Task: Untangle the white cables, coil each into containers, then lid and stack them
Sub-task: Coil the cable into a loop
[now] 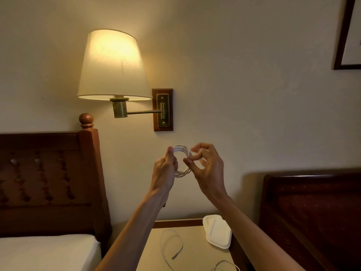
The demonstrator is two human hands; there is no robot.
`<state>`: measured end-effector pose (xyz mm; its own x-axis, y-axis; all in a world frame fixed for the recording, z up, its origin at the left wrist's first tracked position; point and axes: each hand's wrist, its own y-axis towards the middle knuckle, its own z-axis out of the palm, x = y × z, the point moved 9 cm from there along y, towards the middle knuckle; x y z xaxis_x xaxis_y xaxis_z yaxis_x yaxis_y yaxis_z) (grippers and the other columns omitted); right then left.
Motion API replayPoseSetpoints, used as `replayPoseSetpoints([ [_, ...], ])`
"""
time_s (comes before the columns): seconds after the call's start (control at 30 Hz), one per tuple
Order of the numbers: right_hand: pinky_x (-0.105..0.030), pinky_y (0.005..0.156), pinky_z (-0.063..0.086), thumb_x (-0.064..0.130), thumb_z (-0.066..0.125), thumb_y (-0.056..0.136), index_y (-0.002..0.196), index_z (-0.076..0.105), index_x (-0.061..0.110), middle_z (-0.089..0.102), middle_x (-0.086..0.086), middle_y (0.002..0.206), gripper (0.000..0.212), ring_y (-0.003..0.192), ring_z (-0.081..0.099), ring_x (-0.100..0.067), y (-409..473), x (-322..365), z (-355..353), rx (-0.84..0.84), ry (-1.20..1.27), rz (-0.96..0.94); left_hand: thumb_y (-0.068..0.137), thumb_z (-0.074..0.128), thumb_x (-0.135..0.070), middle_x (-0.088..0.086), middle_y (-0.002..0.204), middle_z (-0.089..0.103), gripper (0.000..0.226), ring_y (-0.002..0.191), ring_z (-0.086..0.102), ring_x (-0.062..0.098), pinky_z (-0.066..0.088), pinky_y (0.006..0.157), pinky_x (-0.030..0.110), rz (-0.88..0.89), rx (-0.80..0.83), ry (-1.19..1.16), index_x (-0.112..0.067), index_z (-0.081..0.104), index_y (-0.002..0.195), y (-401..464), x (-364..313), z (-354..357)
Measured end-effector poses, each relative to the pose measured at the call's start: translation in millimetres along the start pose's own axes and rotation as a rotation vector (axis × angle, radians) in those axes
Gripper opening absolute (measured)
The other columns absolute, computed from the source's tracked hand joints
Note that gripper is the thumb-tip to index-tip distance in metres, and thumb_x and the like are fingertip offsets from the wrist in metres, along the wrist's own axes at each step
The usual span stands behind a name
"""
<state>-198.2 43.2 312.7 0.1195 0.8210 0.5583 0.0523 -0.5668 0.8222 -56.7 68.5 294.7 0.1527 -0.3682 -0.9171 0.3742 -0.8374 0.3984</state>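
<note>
A white cable wound into a small coil (182,151) is held up in front of the wall. My left hand (166,171) grips the coil's left side with curled fingers. My right hand (207,165) pinches its right side between thumb and fingertips. Below, a second white cable (172,249) lies loose on the nightstand (191,257), its plug end visible. Part of another cable loop (226,266) shows at the bottom edge. A white lidded container (216,233) sits at the nightstand's back right corner.
A lit wall lamp (113,65) on a brass arm hangs above and left of my hands. A wooden headboard (50,173) and white mattress (48,253) stand at the left; a dark headboard (312,212) stands at the right. A picture frame (347,36) hangs top right.
</note>
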Motion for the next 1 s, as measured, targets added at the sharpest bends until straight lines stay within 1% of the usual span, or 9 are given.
replayPoseSetpoints([
  [0.07,-0.037,0.08,0.059,0.014,0.074,0.085,0.082,0.066,0.018,0.061,0.003,0.102,0.009,0.091,0.066,-0.018,0.9,-0.3,4.6,0.071,0.088,0.024,0.102,0.031,-0.045,-0.005,0.053,0.034,0.052,0.054,0.031,0.01,0.029,0.059,0.027,-0.012,0.015,0.006,-0.018,0.04,0.059,1.6,1.0,0.4],
  [0.13,-0.038,0.078,0.06,0.01,0.071,0.086,0.085,0.065,0.016,0.06,0.001,0.098,0.009,0.087,0.067,-0.022,3.0,-3.6,8.0,0.131,0.172,0.065,0.102,0.031,-0.045,-0.005,0.053,0.034,0.051,0.054,0.03,0.01,0.028,0.059,0.027,-0.02,0.012,0.01,-0.018,0.039,0.059,2.9,0.1,-2.0],
  [0.23,-0.035,0.082,0.059,0.004,0.07,0.085,0.096,0.059,0.008,0.059,-0.005,0.102,0.015,0.093,0.068,-0.025,3.7,-8.9,14.8,0.288,0.3,0.164,0.102,0.031,-0.046,-0.002,0.056,0.032,0.051,0.056,0.029,0.012,0.026,0.061,0.031,-0.028,-0.01,-0.01,-0.018,0.04,0.06,7.1,-3.2,-9.9],
  [0.33,-0.034,0.086,0.058,-0.008,0.066,0.084,0.101,0.051,0.014,0.056,-0.007,0.109,0.031,0.102,0.067,-0.023,2.9,-4.0,19.3,0.444,0.254,0.168,0.102,0.032,-0.046,-0.003,0.056,0.034,0.05,0.058,0.03,0.015,0.028,0.065,0.034,-0.058,-0.004,-0.037,-0.019,0.041,0.061,8.6,-1.7,-11.3],
  [0.53,-0.028,0.076,0.058,-0.005,0.066,0.086,0.089,0.046,0.02,0.056,-0.009,0.099,0.032,0.09,0.067,-0.017,-5.3,-11.1,12.3,0.393,0.049,0.115,0.103,0.037,-0.041,-0.007,0.053,0.033,0.04,0.056,0.031,0.013,0.031,0.069,0.036,-0.193,0.035,-0.265,-0.023,0.043,0.067,-0.1,8.8,-5.6],
  [0.6,-0.026,0.079,0.058,-0.002,0.068,0.085,0.091,0.047,0.022,0.054,-0.005,0.102,0.033,0.09,0.064,-0.013,-8.5,-6.5,5.4,0.314,-0.047,-0.001,0.102,0.037,-0.042,-0.005,0.055,0.035,0.041,0.058,0.032,0.014,0.03,0.07,0.036,-0.21,0.035,-0.264,-0.022,0.044,0.067,-0.7,10.8,-2.9],
  [0.73,-0.014,0.092,0.046,0.014,0.076,0.082,0.113,0.052,0.026,0.039,-0.003,0.131,0.041,0.119,0.046,-0.007,-31.7,28.9,13.5,0.24,-0.428,-0.448,0.1,0.039,-0.048,-0.003,0.065,0.054,0.039,0.073,0.046,0.017,0.034,0.08,0.038,-0.287,0.0,-0.325,-0.02,0.054,0.077,2.5,17.6,-2.7],
  [0.9,-0.038,0.087,0.036,0.029,0.074,0.085,0.114,0.055,0.035,0.042,-0.008,0.12,0.035,0.11,0.045,-0.022,-67.7,44.2,13.3,0.027,-0.682,-0.805,0.102,0.033,-0.048,-0.009,0.055,0.046,0.043,0.064,0.038,0.013,0.029,0.068,0.035,-0.295,0.042,-0.34,-0.024,0.047,0.07,6.9,15.0,0.1],
  [1.0,-0.038,0.083,0.039,0.028,0.077,0.084,0.107,0.069,0.033,0.043,-0.005,0.121,0.024,0.108,0.044,-0.02,-75.0,42.8,27.6,0.142,-0.643,-0.882,0.102,0.032,-0.048,-0.009,0.053,0.044,0.045,0.062,0.037,0.014,0.027,0.067,0.036,-0.325,0.061,-0.393,-0.023,0.047,0.069,7.8,19.4,3.4],
])
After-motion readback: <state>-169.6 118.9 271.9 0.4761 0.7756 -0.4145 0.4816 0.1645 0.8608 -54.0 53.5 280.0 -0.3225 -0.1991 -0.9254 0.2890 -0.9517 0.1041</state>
